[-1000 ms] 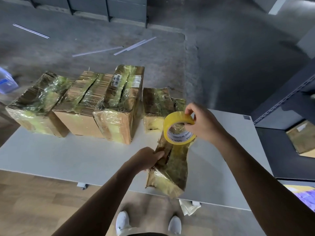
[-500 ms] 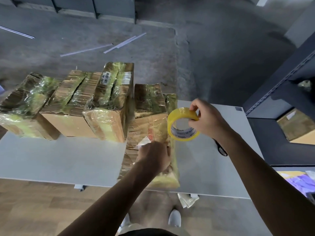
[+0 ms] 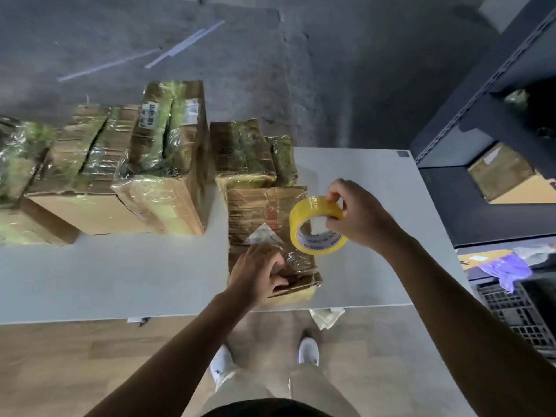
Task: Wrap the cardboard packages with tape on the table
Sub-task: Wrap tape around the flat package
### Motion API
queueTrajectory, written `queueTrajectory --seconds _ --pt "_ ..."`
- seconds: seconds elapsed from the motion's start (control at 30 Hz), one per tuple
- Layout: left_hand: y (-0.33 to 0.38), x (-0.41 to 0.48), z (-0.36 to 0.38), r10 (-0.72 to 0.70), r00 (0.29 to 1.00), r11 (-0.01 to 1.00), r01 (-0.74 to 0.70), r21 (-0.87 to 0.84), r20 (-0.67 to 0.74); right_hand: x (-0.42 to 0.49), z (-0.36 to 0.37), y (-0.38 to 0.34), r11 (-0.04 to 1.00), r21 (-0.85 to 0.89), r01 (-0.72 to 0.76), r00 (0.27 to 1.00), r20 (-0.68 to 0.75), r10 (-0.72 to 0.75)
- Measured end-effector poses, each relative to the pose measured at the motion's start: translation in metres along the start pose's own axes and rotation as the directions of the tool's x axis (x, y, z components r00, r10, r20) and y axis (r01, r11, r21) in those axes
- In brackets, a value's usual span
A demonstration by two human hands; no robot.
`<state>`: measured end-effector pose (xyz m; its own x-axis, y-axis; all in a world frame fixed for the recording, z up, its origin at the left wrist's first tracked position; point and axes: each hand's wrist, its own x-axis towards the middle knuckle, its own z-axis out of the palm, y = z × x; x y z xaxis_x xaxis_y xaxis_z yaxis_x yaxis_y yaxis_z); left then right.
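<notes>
So my left hand point(image 3: 258, 272) is gripping the half-taped package point(image 3: 264, 206) at the near edge of the table point(image 3: 120, 272), right hand point(image 3: 358, 218) pinching the tape roll point(image 3: 310, 206), other packages point(image 3: 162, 164) sitting wrapped.

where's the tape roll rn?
Head view, right of centre: the yellow roll of tape, gripped by the right hand, beside the right edge of the flat brown cardboard package under the left hand.

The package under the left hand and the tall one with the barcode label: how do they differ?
The flat package lies low near the front edge; the barcode package stands taller in the back row. The flat package shows mostly bare cardboard with red print; the barcode package is covered in shiny tape. Both are brown cardboard on the white table.
</notes>
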<state>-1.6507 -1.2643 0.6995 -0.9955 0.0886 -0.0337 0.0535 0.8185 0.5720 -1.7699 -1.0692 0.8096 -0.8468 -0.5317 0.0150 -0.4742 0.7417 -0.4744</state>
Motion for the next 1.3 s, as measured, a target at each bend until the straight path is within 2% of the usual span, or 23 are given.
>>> queueTrajectory --seconds 0.17,0.27,0.33,0.4,0.47,0.53,0.6,0.67,0.7,0.73,0.8,0.83,0.9,0.97,1.1,1.3 --pt "-0.008 0.002 -0.015 -0.003 0.987 0.997 0.016 -0.082 0.160 -0.010 -0.001 0.004 0.999 -0.017 0.046 0.999 -0.006 -0.046" --pt "-0.001 -0.004 -0.025 -0.112 0.969 0.980 0.145 -0.138 0.222 -0.012 -0.001 0.009 0.992 0.020 0.128 0.992 -0.005 -0.128" --pt "0.006 -0.004 -0.020 -0.208 0.964 0.956 0.236 -0.174 0.165 -0.016 0.000 0.013 0.982 0.055 0.179 0.984 -0.022 -0.179" --pt "0.013 -0.005 -0.012 -0.219 0.973 0.965 0.228 -0.134 0.074 -0.021 0.002 0.014 0.970 0.094 0.225 0.974 -0.048 -0.221" --pt "0.019 -0.009 -0.006 -0.183 0.982 0.983 0.184 0.013 -0.055 -0.026 0.003 0.015 0.958 0.106 0.265 0.964 -0.061 -0.260" --pt "0.032 -0.016 -0.008 -0.179 0.972 0.968 0.202 0.147 -0.152 -0.030 0.005 0.017 0.955 0.096 0.280 0.959 -0.062 -0.275" --pt "0.044 -0.022 -0.010 -0.248 0.956 0.958 0.266 0.107 -0.160 -0.034 0.005 0.020 0.956 0.079 0.282 0.958 -0.073 -0.277" --pt "0.053 -0.025 -0.015 -0.354 0.916 0.935 0.353 -0.043 -0.188 -0.037 0.005 0.021 0.953 0.082 0.292 0.955 -0.082 -0.286" --pt "0.058 -0.025 -0.020 -0.434 0.880 0.897 0.403 -0.181 -0.193 -0.038 0.005 0.021 0.947 0.088 0.309 0.950 -0.086 -0.301" --pt "0.065 -0.023 -0.025 -0.537 0.829 0.807 0.450 -0.382 -0.157 -0.039 0.005 0.019 0.941 0.092 0.326 0.944 -0.089 -0.319" --pt "0.078 -0.021 -0.036 -0.659 0.752 0.475 0.443 -0.761 0.027 -0.040 0.003 0.016 0.933 0.090 0.349 0.935 -0.103 -0.339" --pt "0.083 -0.021 -0.041 -0.661 0.742 0.316 0.415 -0.853 0.116 -0.040 0.002 0.013 0.931 0.084 0.356 0.932 -0.109 -0.346" --pt "0.085 -0.022 -0.049 -0.620 0.756 0.152 0.376 -0.914 0.208 -0.040 0.000 0.009 0.927 0.068 0.368 0.927 -0.105 -0.361" --pt "0.080 -0.024 -0.055 -0.590 0.777 0.114 0.350 -0.930 0.220 -0.038 -0.001 0.006 0.926 0.063 0.372 0.927 -0.081 -0.367" --pt "0.076 -0.024 -0.064 -0.555 0.805 0.171 0.356 -0.919 0.209 -0.034 -0.002 -0.004 0.928 0.018 0.372 0.927 -0.041 -0.372" --pt "0.074 -0.021 -0.069 -0.593 0.779 0.120 0.336 -0.934 0.203 -0.030 0.002 -0.011 0.907 -0.099 0.409 0.910 -0.032 -0.414"
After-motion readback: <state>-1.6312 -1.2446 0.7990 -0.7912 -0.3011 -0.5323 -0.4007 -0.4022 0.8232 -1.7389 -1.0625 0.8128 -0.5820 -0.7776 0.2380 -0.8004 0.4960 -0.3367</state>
